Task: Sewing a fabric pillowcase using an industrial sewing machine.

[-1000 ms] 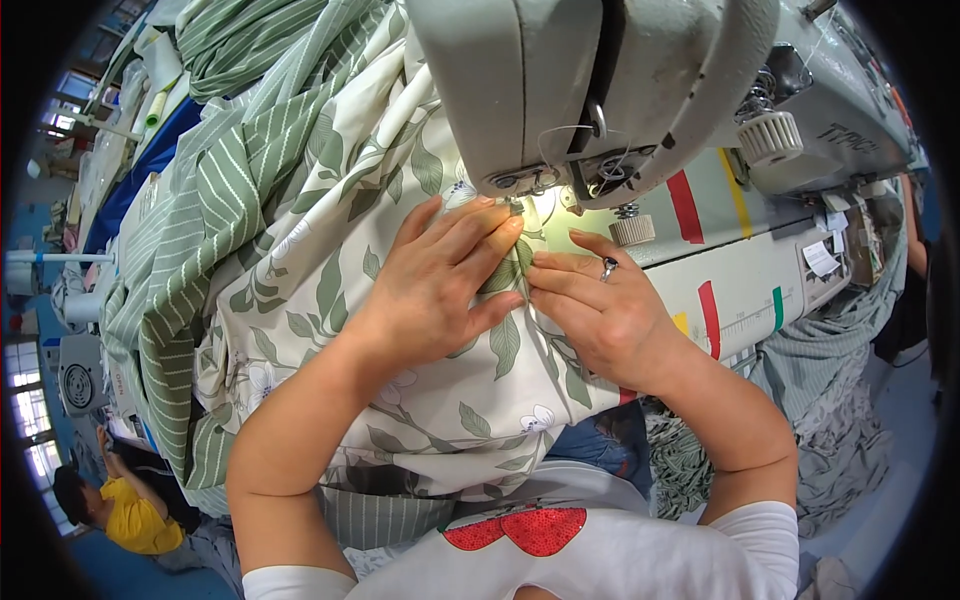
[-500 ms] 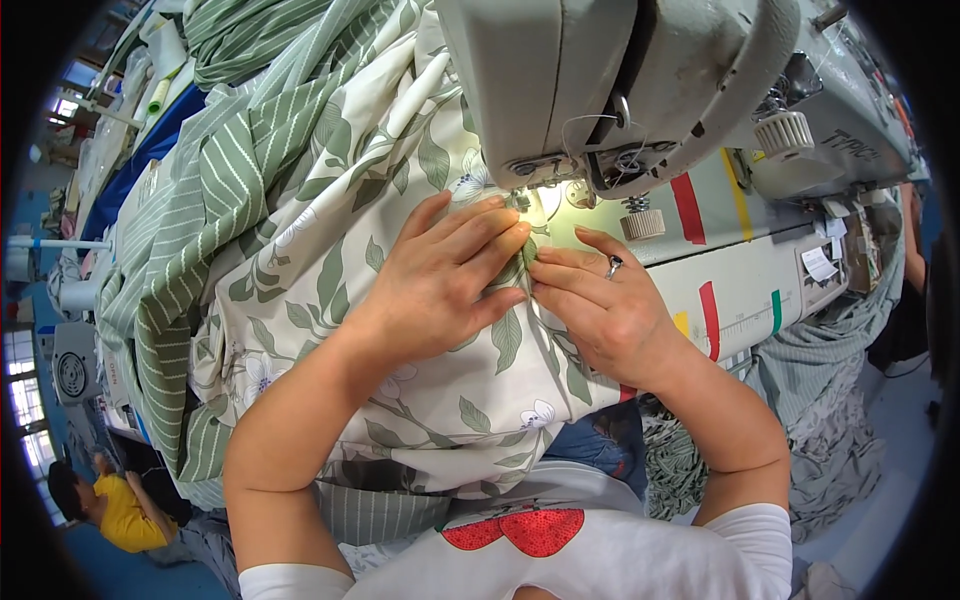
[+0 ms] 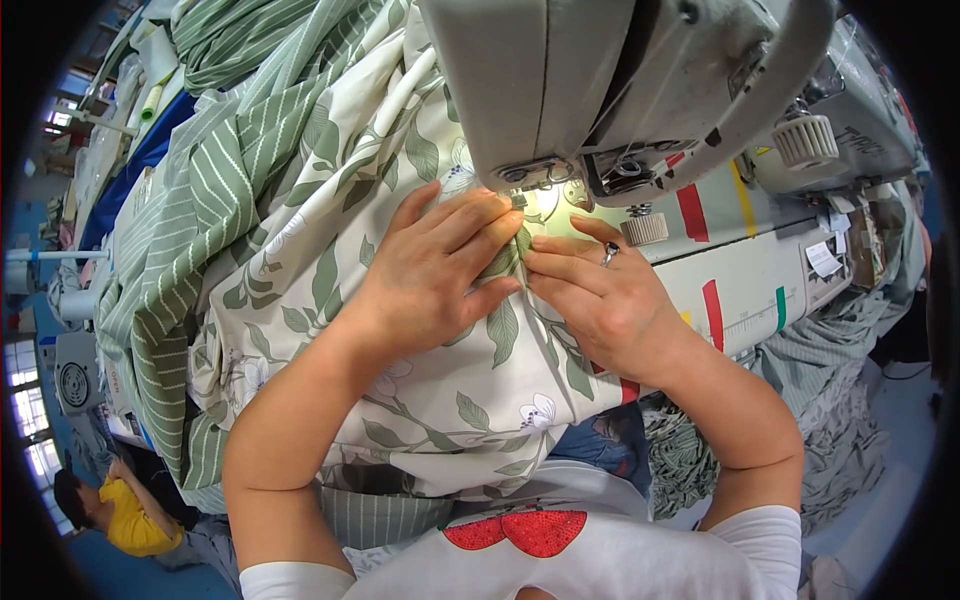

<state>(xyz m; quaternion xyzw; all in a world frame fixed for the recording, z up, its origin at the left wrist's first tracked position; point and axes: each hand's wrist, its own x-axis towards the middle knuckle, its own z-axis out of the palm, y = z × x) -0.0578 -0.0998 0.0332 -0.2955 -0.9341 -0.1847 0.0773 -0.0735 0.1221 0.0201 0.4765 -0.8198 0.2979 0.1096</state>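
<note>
A cream floral fabric [image 3: 440, 390] with green leaves lies under the sewing machine [image 3: 560, 90], its folded edge running toward the presser foot [image 3: 518, 201]. My left hand [image 3: 430, 265] rests flat on this fabric, thumb apart, its fingertips right beside the foot. At the edge, my right hand [image 3: 610, 300], with a ring on one finger, has its fingertips closed on the fabric; its thumb is hidden. A lamp lights the spot between the machine head and my fingers.
Green striped fabric [image 3: 190, 260] is heaped on the left. Coloured tape strips, one red [image 3: 692, 213], mark the machine bed. More crumpled striped cloth [image 3: 820, 400] hangs at the right. A person in a yellow top [image 3: 140, 515] sits at the far lower left.
The view has shifted slightly, so the machine head looks a little larger. Both hands stay at nearly the same place on the fabric beside the foot.
</note>
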